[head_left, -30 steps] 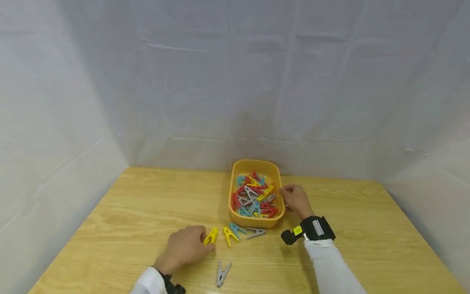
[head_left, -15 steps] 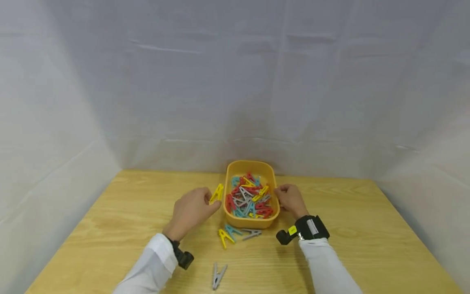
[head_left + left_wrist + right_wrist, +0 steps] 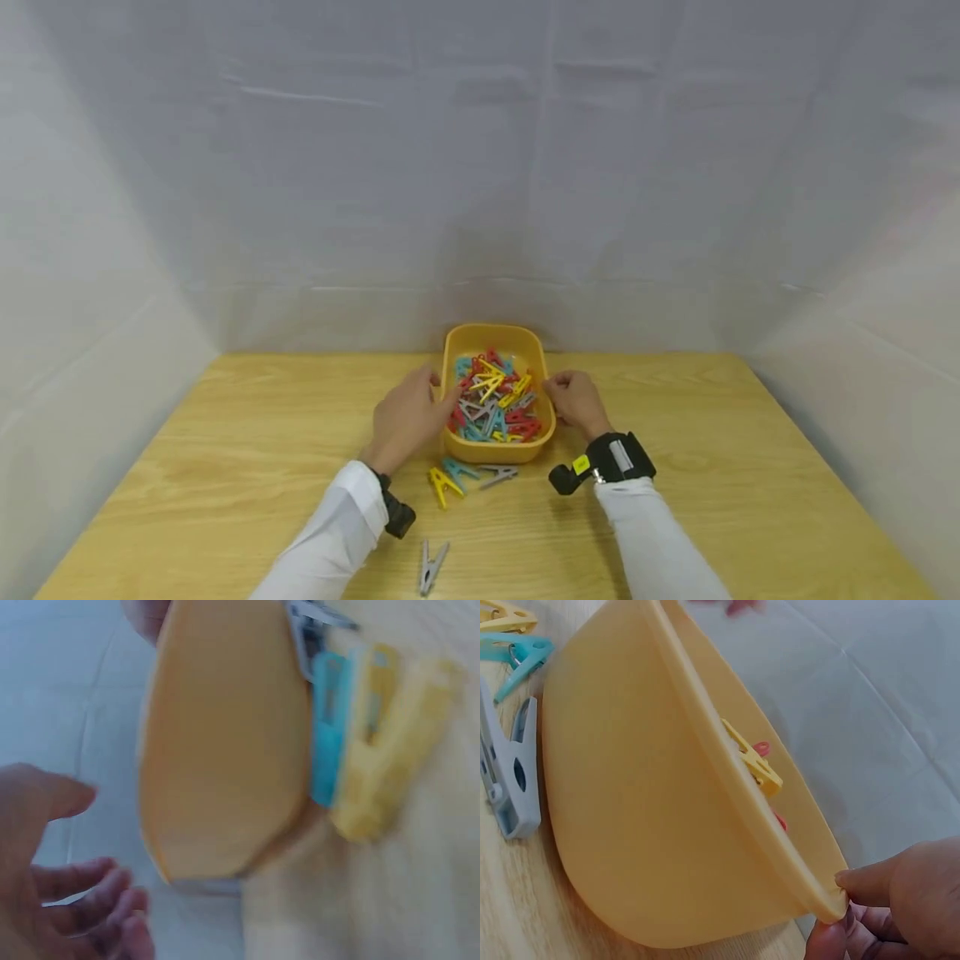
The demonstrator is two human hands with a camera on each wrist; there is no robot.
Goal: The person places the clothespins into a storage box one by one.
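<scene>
Wood surface (image 3: pixel 225 467), white backdrop. Your left hand (image 3: pixel 408 417) sits released beside the tub (image 3: pixel 487 336) of pegs; right hand (image 3: pixel 573 402) pinches its rim. Pull unevenly and it may tip onto the loose pegs (image 3: pixel 465 477).

Left hand (image 3: pixel 52 877) open beside yellow tub (image 3: pixel 225 742); blue peg (image 3: pixel 328 727) and yellow peg (image 3: pixel 382 750) beyond.

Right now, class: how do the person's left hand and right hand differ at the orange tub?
The left hand is open, holding nothing, beside the orange tub; the right hand pinches the tub's rim. The left hand is at the tub's left side, the right hand at its right. Both wear wrist-mounted cameras and white sleeves.
</scene>
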